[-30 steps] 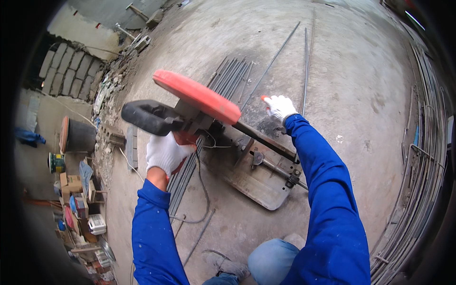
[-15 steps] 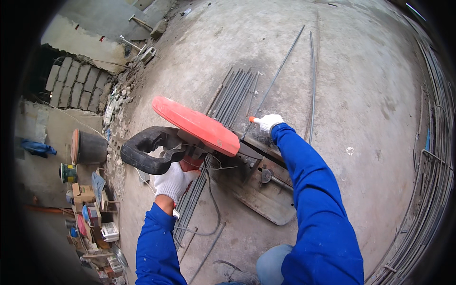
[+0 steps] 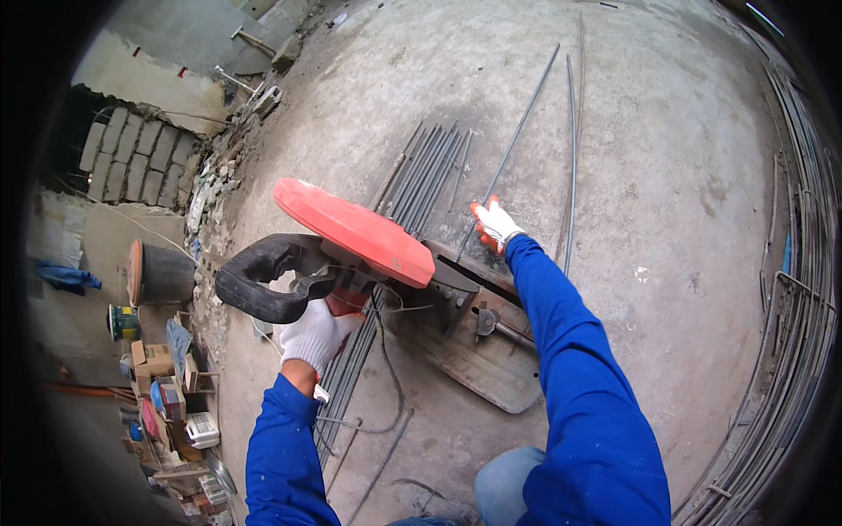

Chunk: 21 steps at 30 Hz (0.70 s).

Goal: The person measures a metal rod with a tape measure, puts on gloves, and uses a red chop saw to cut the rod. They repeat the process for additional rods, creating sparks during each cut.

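Note:
A cut-off saw with a red blade guard (image 3: 351,230) and a black loop handle (image 3: 263,279) stands on the floor before me. My left hand (image 3: 314,337), in a white knit glove, is closed on the saw's red body just under the handle; part of its fingers is hidden. My right hand (image 3: 496,226), in a white glove with orange fingertips, has its bent fingers around a long thin steel rod (image 3: 526,114). The rod's near end runs to the saw's metal base (image 3: 478,386), beside the clamp screw (image 3: 488,322). A cable loops below the guard.
A bundle of steel rods (image 3: 430,175) lies under and beyond the saw. Another loose rod (image 3: 572,167) rests to its right. Many long bars (image 3: 802,254) line the right side. At left are rubble, a dark bucket (image 3: 167,273) and cluttered boxes (image 3: 153,361).
My right hand's fingers have shifted from a pointed pinch to a more spread hold on the rod. The left hand stays at the saw. The whole view has shifted slightly.

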Motion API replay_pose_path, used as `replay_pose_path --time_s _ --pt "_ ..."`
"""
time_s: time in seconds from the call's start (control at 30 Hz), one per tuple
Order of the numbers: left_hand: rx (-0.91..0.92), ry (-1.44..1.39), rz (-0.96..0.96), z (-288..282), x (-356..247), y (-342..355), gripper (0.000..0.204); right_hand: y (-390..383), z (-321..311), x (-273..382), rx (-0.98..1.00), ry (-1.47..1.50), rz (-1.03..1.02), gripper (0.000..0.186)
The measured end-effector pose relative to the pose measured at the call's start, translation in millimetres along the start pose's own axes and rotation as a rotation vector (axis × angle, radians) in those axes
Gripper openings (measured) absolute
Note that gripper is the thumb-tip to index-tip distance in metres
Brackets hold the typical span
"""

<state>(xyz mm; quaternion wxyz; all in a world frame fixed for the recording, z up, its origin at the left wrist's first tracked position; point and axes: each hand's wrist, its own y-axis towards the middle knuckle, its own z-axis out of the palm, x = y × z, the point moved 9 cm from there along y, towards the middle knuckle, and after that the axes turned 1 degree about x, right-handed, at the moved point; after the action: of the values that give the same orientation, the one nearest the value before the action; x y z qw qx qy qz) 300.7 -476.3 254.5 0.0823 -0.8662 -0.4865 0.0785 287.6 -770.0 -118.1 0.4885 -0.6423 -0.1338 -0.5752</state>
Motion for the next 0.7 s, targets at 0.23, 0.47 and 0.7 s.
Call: replay_pose_path --time_s 0.23,0.47,0.7 --pt "-0.164 0.149 0.124 -6.9 -2.7 -3.5 0.079 -45.9 -17.7 21.8 -0.183 0.653 0.027 0.028" --pt "-0.158 0.055 0.13 -8.7 -5.4 -5.4 0.074 -161.8 -178.0 30.0 -0.441 -0.657 -0.258 0.024" --pt "-0.131 0.091 0.137 -8.5 1.3 -2.8 0.059 -157.2 -179.6 -61.0 -0.655 -0.164 -0.055 0.062"
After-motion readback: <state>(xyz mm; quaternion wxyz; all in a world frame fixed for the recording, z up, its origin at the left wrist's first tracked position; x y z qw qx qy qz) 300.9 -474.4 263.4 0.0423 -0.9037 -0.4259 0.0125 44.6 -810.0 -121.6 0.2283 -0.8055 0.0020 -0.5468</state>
